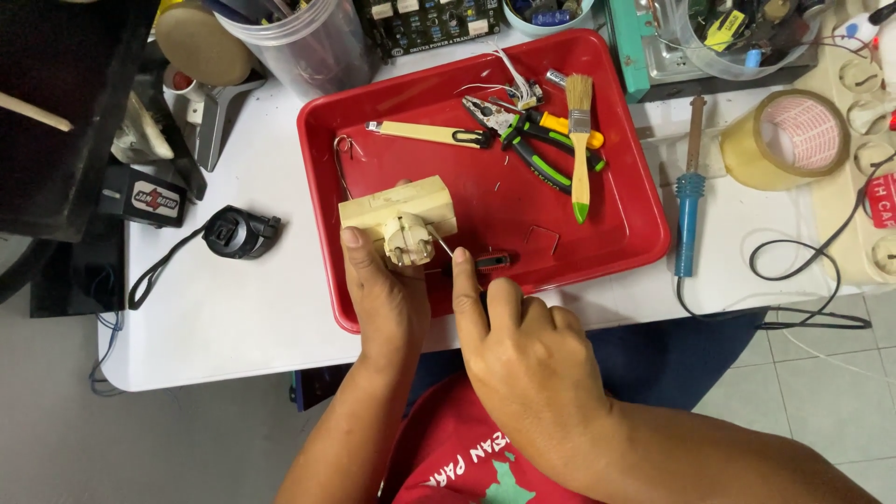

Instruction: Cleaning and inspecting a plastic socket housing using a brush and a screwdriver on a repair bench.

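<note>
Steadying a cream plug adapter (399, 220) over the red tray's (644, 238) near-left corner.
Left hand (385, 297) clamped around it; right hand (523, 350) pinching a small screwdriver (471, 262), tip angled at the plug face.

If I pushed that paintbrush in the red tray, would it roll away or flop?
Probably neither. The paintbrush has a flat wooden handle, so it would likely slide on the red tray, not roll. It lies across the pliers, so a push might nudge them too. The handle looks stiff and light; only the bristles should bend.
</note>
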